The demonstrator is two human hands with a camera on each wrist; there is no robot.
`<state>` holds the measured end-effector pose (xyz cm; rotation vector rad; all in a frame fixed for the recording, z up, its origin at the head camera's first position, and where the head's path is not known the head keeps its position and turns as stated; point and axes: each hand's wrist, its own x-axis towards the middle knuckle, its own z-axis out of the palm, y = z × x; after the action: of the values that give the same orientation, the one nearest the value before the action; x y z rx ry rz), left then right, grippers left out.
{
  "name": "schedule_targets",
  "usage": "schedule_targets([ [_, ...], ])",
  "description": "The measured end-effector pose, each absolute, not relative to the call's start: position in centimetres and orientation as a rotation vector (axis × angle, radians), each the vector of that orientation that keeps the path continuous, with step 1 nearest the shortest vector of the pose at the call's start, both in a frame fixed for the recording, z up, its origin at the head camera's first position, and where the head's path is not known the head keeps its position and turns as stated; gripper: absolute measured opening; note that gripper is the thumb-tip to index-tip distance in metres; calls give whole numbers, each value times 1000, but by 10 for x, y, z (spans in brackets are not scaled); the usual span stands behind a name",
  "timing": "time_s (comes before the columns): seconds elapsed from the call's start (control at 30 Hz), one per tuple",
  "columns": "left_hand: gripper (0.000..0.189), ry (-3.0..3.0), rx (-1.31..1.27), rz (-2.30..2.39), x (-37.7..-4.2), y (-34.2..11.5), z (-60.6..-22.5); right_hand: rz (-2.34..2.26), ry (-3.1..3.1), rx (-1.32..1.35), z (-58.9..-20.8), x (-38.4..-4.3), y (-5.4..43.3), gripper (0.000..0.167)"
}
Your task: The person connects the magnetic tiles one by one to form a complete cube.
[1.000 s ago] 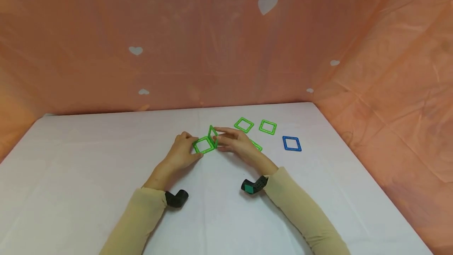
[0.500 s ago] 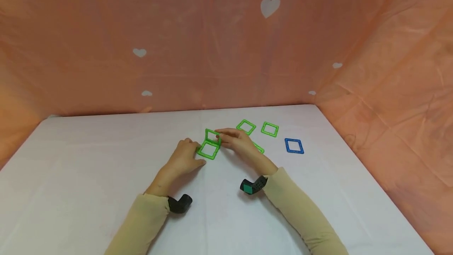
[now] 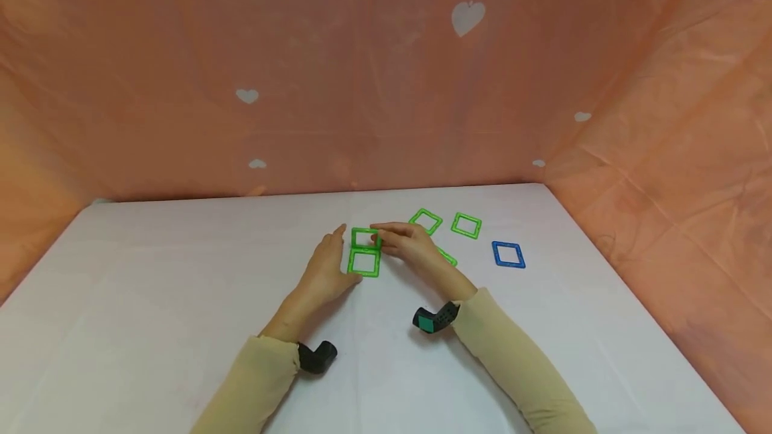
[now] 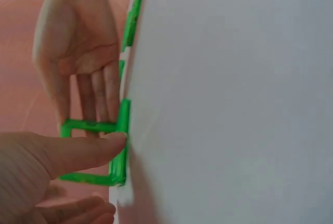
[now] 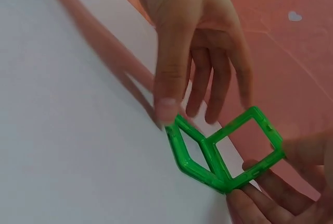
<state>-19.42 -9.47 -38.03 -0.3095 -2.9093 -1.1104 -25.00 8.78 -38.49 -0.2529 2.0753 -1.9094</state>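
Note:
Two green square magnetic tiles meet along one edge in the head view. The flat tile (image 3: 364, 275) lies on the white cloth, and the upright tile (image 3: 364, 229) rises from its far edge. At the upright tile's right side, my right hand (image 3: 410, 246) pinches the edge between thumb and fingers. On the other side, my left hand (image 3: 326, 274) is spread with fairly straight fingers. Its thumb (image 5: 169, 91) comes down at a corner of the flat tile in the right wrist view, while its other fingers stay apart from both tiles.
Behind my right hand lie a green tile (image 3: 432, 215), another green tile (image 3: 469, 218) and a partly hidden green tile (image 3: 447, 257). A blue tile (image 3: 507, 244) is farther right. An orange curtain (image 3: 301, 86) with pale hearts hangs behind the table (image 3: 151, 286).
The joined tiles have turned so that the upright one now stands at the back. My left hand has let go of the flat tile's side and spread its fingers; my right hand keeps its hold.

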Motion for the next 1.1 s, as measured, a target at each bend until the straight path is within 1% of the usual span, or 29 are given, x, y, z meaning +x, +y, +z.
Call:
schedule_targets([
  [0.07,95,-2906,-351,-1129,-194,-93,-382,-1911,2062,-264,-385,-251,88,32],
  [0.17,98,-2904,-367,-1123,-194,-92,-383,-1911,2033,-302,-385,-251,86,34],
  [0.43,95,-2899,-422,-1073,-195,-96,-384,-1914,2016,-297,-387,-253,82,34],
  [0.73,97,-2930,-404,-1048,-196,-102,-384,-1839,2184,-294,-387,-257,88,39],
  [1.1,99,-2925,-404,-1078,-199,-103,-383,-1939,2259,-149,-381,-268,105,42],
])
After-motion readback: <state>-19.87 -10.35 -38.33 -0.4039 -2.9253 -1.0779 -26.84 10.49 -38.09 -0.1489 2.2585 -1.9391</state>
